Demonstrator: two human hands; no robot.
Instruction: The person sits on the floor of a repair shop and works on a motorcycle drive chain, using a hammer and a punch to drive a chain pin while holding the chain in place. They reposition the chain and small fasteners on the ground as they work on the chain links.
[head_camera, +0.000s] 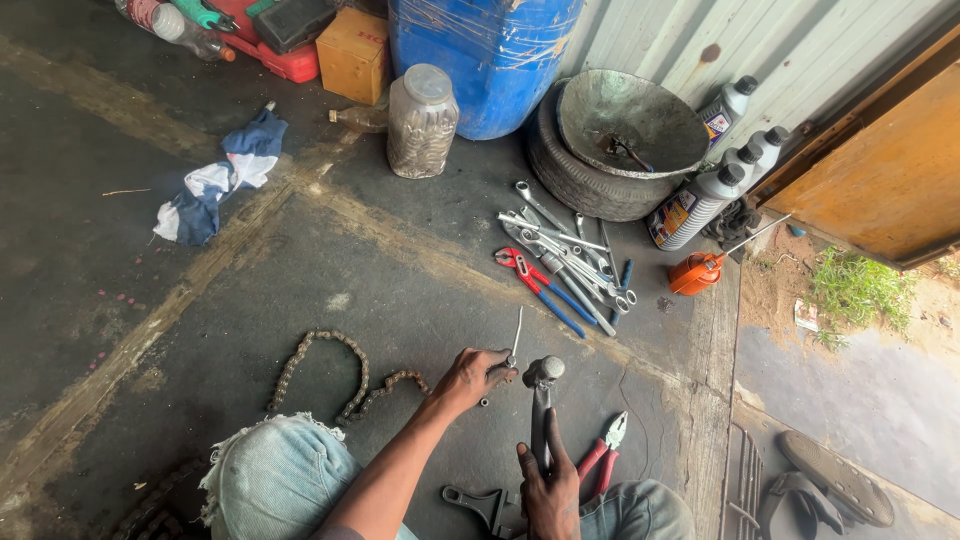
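My right hand (548, 490) is closed round a hammer (541, 400) handle, head up & away from me, long axis near vertical in view. Left hand (468, 378) pinches a thin punch (516, 338) just left of the hammer head, tip on the floor (150, 330), shaft tilted up-right. Red pliers (603, 455) lie just right of the hammer. Chain (340, 380) curls left of my left hand. Farther: wrenches (565, 255), jar (421, 120) w/ small bits, pan (630, 125) on a tyre (575, 180).
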